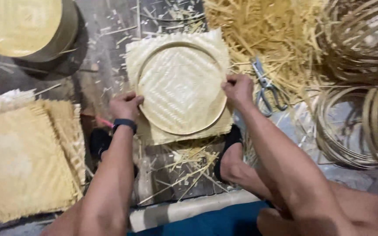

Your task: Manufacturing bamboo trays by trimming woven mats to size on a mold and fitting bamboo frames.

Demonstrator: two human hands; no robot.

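**Woven mat pressed into round hoop**

The woven mat [178, 85] is laid on the floor, centre-far. The bamboo hoop [181, 89] is gripped at its rim by the left hand [125, 106] and right hand [238, 89], fingers closed, apparently to seat it. Scissors [265, 85] lie just right.

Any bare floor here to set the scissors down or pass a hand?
Barest patch: grey floor between the round woven lid and the square mat with hoop, only thin slivers on it. Crowded: strip pile and scissors beside the right hand; hoop coils far right; stacked mats beside the left hand.
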